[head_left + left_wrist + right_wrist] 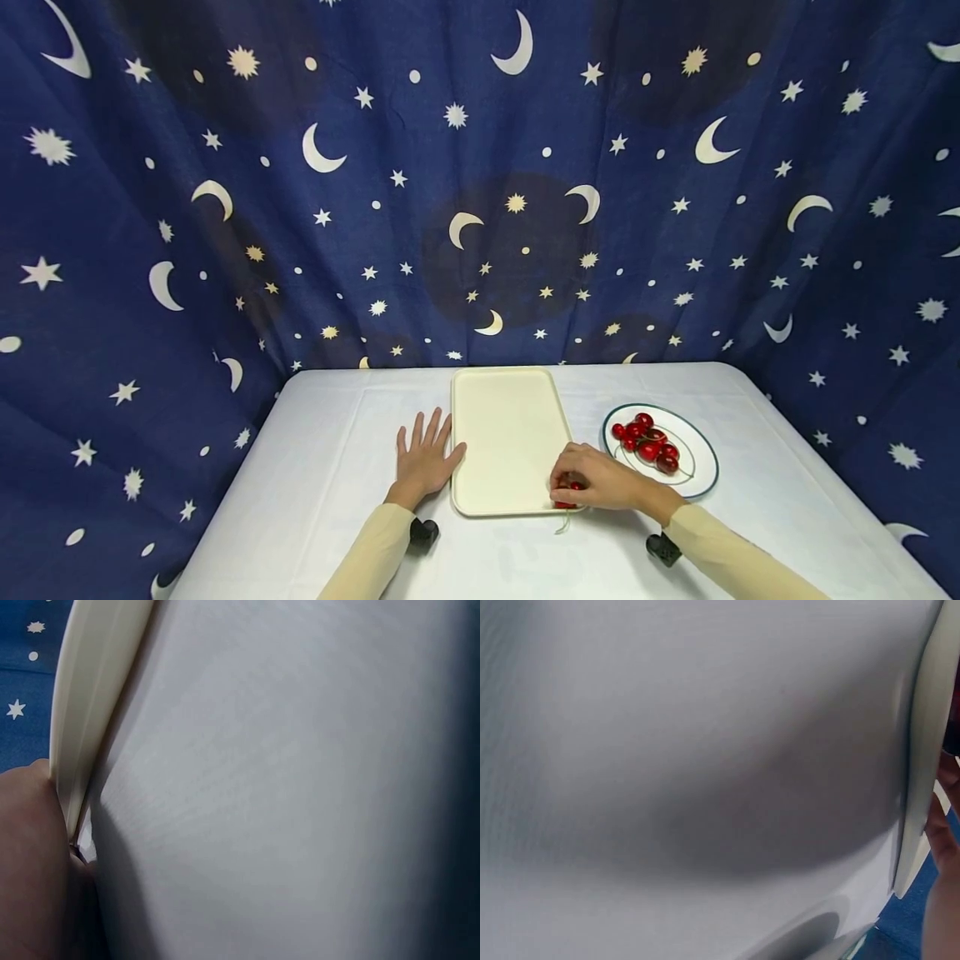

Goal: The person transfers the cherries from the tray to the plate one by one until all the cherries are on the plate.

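Observation:
A cream rectangular tray [510, 442] lies on the table between the two hands. My left hand [425, 462] rests with fingers spread at the tray's left edge, its thumb over the rim. At the tray's near right corner, my right hand [592, 477] pinches red cherries [567, 502], whose green stems hang over the near rim. The fingers partly cover them, so whether they touch the tray is hard to tell. In the right wrist view, a dark red bit of cherry [953, 724] shows at the right edge, beyond the tray's side [922, 772].
A white oval plate with a dark rim [705, 462] holds several more cherries [648, 450] to the right of the tray. White cloth covers the table [322, 467]. Behind it hangs a blue curtain [420, 233] with moons and stars. Dark wrist cameras sit under both wrists.

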`<state>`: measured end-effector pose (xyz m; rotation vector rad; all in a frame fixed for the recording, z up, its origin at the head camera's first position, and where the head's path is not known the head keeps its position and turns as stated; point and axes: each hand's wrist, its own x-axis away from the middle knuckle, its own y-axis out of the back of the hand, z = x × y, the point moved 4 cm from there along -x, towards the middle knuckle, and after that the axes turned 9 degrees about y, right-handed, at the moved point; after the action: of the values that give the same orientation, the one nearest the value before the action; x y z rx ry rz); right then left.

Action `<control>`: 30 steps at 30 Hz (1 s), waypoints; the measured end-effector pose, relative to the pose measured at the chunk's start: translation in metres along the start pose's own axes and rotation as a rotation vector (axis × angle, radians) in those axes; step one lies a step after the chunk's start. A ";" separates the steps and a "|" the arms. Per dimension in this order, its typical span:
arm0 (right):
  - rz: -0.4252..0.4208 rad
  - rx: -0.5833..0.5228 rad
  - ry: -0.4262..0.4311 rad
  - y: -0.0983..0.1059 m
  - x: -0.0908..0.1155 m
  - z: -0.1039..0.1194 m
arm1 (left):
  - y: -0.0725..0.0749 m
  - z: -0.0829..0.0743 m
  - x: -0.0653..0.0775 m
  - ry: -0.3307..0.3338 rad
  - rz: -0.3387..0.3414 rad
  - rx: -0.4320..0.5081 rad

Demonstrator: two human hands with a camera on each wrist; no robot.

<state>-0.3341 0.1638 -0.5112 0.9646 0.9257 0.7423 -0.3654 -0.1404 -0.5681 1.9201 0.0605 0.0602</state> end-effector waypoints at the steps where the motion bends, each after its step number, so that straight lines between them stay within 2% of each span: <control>1: 0.001 0.002 0.003 0.000 0.000 0.000 | 0.001 -0.001 0.000 -0.001 -0.001 0.003; 7: 0.005 0.000 0.009 0.000 0.001 0.000 | 0.004 -0.002 0.002 0.004 0.000 0.025; 18: -0.050 0.019 -0.013 0.002 0.000 0.000 | 0.000 -0.003 0.002 0.004 -0.002 0.003; 25: -0.026 0.026 0.006 0.001 0.004 0.002 | -0.003 -0.003 0.002 0.009 0.001 -0.007; 30: -0.011 0.038 0.018 0.001 0.006 0.000 | 0.002 -0.004 0.003 0.011 0.003 0.008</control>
<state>-0.3319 0.1696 -0.5125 0.9874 0.9630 0.7274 -0.3627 -0.1372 -0.5650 1.9281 0.0649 0.0725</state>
